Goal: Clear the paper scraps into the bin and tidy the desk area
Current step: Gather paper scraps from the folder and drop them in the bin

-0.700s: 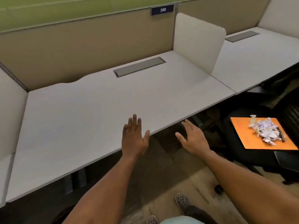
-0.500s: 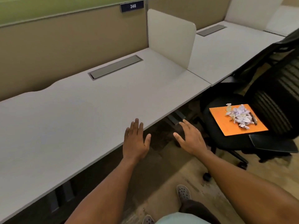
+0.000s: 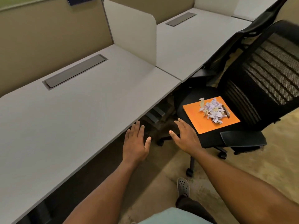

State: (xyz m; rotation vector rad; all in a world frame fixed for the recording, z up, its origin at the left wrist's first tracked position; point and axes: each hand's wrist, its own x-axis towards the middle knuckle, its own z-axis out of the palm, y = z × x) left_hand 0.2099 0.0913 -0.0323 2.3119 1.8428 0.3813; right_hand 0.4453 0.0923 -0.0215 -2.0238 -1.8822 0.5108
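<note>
Both empty, fingers spread, left hand (image 3: pixel 135 143) at the near edge of the tabletop (image 3: pixel 68 113), right hand (image 3: pixel 186 136) just short of the orange folder (image 3: pixel 199 120) carrying the paper scraps (image 3: pixel 212 110) on the chair (image 3: pixel 242 138).

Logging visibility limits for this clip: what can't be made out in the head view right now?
- Bin: none in view.
- Blue number plate: cut off by the top edge, digits blurred.
- Dark item beside the paper scraps on the orange folder: too small to identify.
- Under the desk: in shadow.
- Chair back: cut off by the right edge.
- Left hand and right hand: open, holding nothing.
</note>
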